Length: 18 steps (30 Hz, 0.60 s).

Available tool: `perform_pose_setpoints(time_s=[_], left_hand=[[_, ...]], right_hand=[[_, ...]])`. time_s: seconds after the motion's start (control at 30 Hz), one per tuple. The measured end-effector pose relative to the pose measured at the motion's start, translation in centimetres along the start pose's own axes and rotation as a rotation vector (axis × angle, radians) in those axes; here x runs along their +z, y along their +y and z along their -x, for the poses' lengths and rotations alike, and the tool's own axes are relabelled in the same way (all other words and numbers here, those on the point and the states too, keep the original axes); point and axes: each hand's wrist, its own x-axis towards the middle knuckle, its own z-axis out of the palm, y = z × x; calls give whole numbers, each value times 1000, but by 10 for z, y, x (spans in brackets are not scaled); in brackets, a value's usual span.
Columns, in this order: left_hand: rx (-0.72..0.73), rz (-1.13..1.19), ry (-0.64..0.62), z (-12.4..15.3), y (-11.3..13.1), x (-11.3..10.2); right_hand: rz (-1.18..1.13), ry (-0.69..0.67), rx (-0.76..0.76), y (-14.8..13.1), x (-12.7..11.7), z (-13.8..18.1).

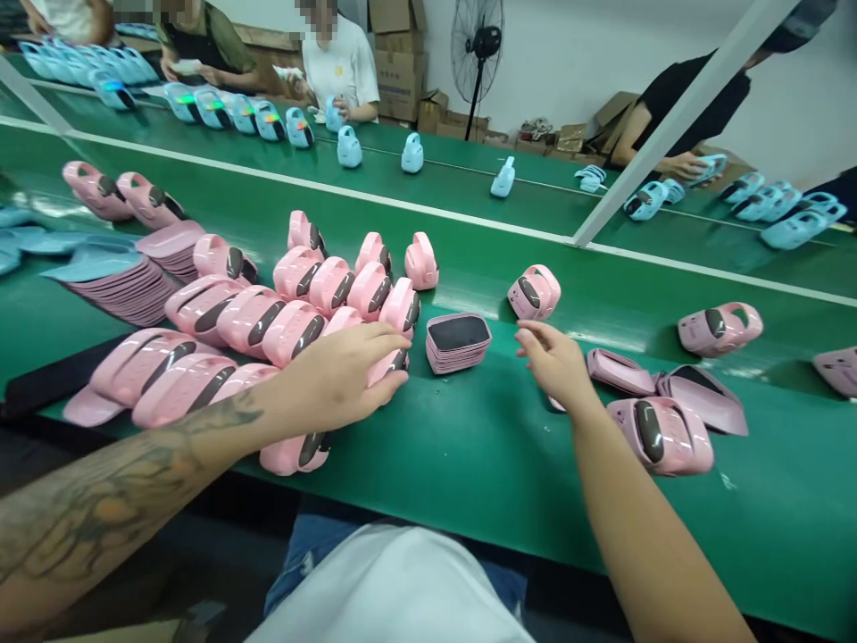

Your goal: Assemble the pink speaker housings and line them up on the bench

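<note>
My left hand [338, 371] is curved round a pink plastic shell [386, 364] with a dark glossy window, its thumb and fingers on either side. More pink shells with loop handles [295, 332] stand close together in rows behind and beneath that hand. My right hand [559, 362] is held over the bench with its fingers loosely bent and apart, nothing visible in them. Just beyond its fingertips stands another pink handled shell [534, 293]. Between the hands sits a short stack of pink trays [459, 343], the top one dark inside. Part of a small item under my right wrist is hidden.
Pink panels [622, 371] and a handled shell [662, 436] lie to the right. At left are stacked pink plates [130, 290] and blue pieces [100, 259]. A white rail [402, 204] and slanted post [683, 125] divide off the far bench, where people handle blue shells [413, 154].
</note>
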Motion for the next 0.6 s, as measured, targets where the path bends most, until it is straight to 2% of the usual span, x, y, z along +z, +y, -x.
perform_pose_setpoints(time_s=[0.1,0.27,0.4,0.6], left_hand=[[37,-147,-125,-36,9,14],[-39,-191,-180,-79,11,27],[-33,-166,-253,-89,4,31],[68,-120,-274,-87,-2,35]], right_hand=[[38,-18,-101,-32,21,-21],[113,-35,-158,-59,36,-41],[108,-22,-131,-59,37,-39],[100,-28,-162,-54,34,-33]])
